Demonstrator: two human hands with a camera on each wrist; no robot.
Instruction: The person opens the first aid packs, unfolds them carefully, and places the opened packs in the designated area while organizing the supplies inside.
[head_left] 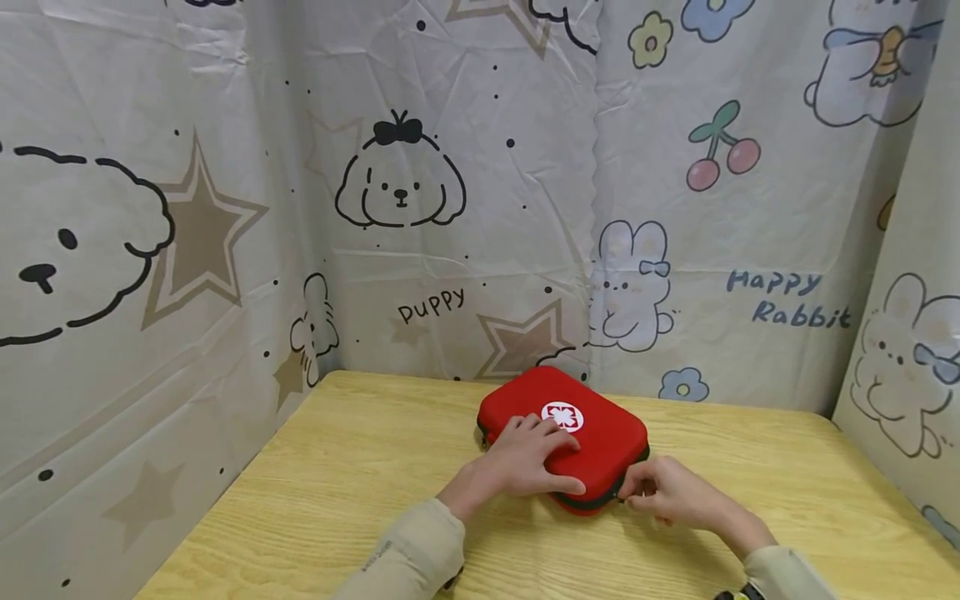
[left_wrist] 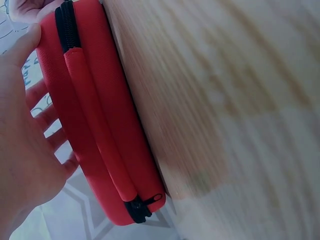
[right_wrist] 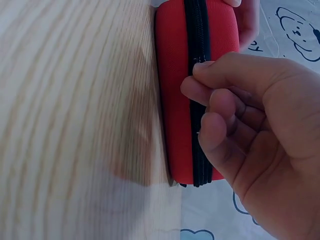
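A red first-aid case (head_left: 525, 392) with a white round emblem lies flat on the table, turned at an angle. My left hand (head_left: 528, 458) rests on its lid with the fingers spread and straight, the thumb along the near edge. At the right-hand side, thumb and forefinger of my right hand (head_left: 671, 492) pinch the zipper pull, mostly hidden by the fingertips. A black zipper (right_wrist: 197, 30) runs along that side and appears closed there. Another zipper pull (left_wrist: 154, 199) hangs at the far end of the red spine strip (left_wrist: 97, 120) in the left wrist view.
The case stands on a light wood-grain table (head_left: 337, 500), close to its back edge. A white curtain (head_left: 465, 250) printed with cartoon animals, stars and flowers hangs behind and along both sides.
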